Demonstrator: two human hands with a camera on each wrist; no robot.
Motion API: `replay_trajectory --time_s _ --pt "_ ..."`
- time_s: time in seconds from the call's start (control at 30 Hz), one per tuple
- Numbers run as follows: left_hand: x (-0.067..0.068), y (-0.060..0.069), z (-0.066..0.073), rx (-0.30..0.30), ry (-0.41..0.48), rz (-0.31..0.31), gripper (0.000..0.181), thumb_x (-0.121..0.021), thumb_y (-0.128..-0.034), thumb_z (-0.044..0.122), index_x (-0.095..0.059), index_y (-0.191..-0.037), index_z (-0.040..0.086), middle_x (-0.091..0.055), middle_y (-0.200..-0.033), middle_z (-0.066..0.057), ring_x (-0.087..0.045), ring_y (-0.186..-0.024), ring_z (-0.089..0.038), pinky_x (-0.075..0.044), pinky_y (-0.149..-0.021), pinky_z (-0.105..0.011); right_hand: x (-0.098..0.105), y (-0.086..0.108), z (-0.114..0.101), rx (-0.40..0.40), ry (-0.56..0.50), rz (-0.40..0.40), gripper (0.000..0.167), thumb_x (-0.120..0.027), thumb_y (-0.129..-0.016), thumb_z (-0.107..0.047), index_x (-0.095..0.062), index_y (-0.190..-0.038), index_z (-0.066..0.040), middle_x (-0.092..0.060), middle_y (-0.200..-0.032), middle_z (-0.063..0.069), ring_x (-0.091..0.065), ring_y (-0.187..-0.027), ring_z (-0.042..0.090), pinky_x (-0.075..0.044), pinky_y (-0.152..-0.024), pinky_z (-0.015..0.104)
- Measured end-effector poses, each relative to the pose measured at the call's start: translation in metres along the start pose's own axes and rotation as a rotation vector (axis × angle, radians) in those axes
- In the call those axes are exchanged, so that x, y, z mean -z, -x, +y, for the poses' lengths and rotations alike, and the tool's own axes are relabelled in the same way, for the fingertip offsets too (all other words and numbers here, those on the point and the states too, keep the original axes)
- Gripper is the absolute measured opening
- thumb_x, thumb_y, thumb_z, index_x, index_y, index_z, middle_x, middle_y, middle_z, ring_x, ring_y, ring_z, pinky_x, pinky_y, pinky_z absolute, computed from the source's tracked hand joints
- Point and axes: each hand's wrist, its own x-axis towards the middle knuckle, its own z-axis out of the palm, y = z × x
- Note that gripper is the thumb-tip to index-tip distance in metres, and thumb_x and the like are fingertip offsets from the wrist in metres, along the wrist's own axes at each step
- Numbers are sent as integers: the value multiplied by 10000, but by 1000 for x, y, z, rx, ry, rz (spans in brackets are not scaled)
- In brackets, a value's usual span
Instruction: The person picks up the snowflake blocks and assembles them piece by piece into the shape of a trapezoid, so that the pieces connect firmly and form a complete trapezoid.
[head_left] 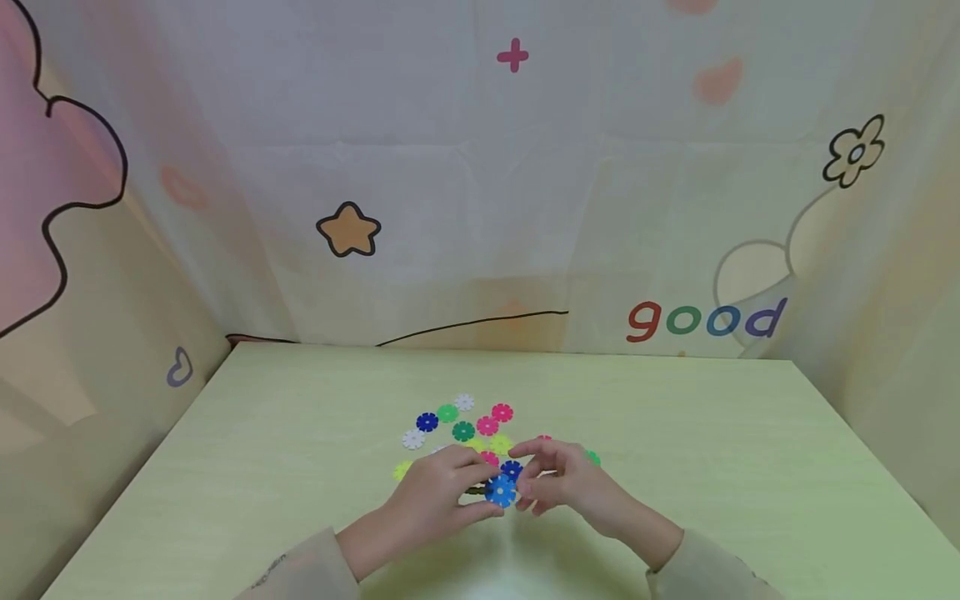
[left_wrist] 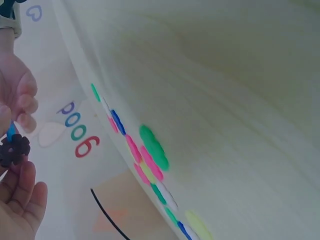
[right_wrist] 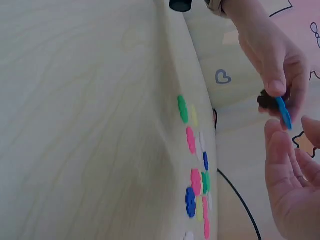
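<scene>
The left hand (head_left: 442,492) pinches a dark notched disc joined with a light blue notched disc (head_left: 500,491), held above the table. In the right wrist view the left hand's (right_wrist: 272,55) thumb and fingers grip the dark disc (right_wrist: 268,101), and the blue disc (right_wrist: 284,113) stands at an angle to it. Close to the blue disc's right side, the right hand (head_left: 573,483) has its fingers loosely bent and holds nothing. In the left wrist view the dark disc (left_wrist: 14,150) lies between the two hands.
Loose notched discs lie on the table (head_left: 262,458) beyond the hands: a white disc (head_left: 464,402), a dark blue disc (head_left: 427,422), a pink disc (head_left: 502,412), a green disc (head_left: 463,431) and several others. A printed curtain (head_left: 450,208) hangs behind and at the sides.
</scene>
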Motion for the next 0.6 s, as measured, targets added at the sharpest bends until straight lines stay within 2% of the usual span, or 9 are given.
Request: replay_trajectory --time_s 0.13,0.23,0.37,0.47,0.6 --pt "6 5 -9 47 -7 -61 363 -699 -707 402 -679 -987 171 -616 -847 68 -550 -757 -33 -434 -628 -96 22 -4 5 9 200 61 388 -631 -806 -141 -528 -1150 5 -589 -934 133 -604 -775 191 -506 -662 314" --pt "8 8 -17 56 -1 -81 357 -705 -703 390 -680 -974 160 -611 -848 70 -550 -754 -32 -441 -632 -110 41 -9 12 14 413 137 341 -653 -785 -120 -581 -1106 -29 -585 -1004 155 -558 -785 159 -490 -644 275" --pt "7 11 -24 68 17 -97 359 -708 -703 378 -675 -982 154 -606 -849 74 -549 -752 -19 -441 -635 -115 61 -14 24 32 654 182 291 -670 -761 -89 -617 -1045 -55 -578 -968 127 -532 -759 146 -459 -629 238" --pt "5 12 -26 62 21 -99 358 -708 -703 377 -675 -982 154 -605 -847 76 -546 -745 -11 -436 -631 -112 71 -17 32 12 751 179 281 -675 -753 -82 -625 -1029 -72 -559 -938 97 -514 -734 143 -440 -635 244" --pt "4 12 -28 58 24 -102 349 -706 -706 377 -677 -976 158 -612 -856 74 -545 -754 -18 -441 -638 -117 80 -20 40 -73 826 192 306 -698 -734 -101 -638 -1034 -112 -532 -890 40 -490 -743 142 -430 -659 253"
